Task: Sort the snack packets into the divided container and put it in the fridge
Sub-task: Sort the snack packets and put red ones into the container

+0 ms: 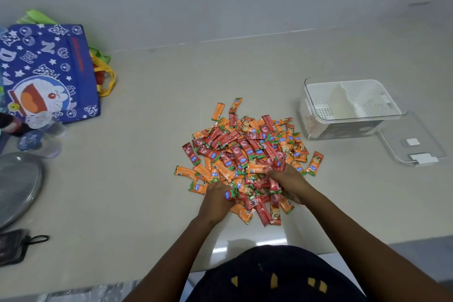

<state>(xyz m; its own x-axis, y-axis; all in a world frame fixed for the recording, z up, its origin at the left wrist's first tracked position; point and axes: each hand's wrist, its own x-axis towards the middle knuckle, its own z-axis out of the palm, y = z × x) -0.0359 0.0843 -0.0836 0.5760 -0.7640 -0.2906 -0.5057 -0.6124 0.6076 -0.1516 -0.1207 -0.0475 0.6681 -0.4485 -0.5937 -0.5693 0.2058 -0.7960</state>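
Centrally, both hands dig into the packet pile (245, 154): left hand (218, 197) and right hand (289, 182) each grip red packets. Gather one colour only per handful; divided container (350, 108) waits empty, right.

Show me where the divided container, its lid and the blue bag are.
divided container (318, 115): head view, on its near left wall.
lid (414, 141): head view, on the clear flat panel, right of the container.
blue bag (46, 56): head view, on its printed front face.
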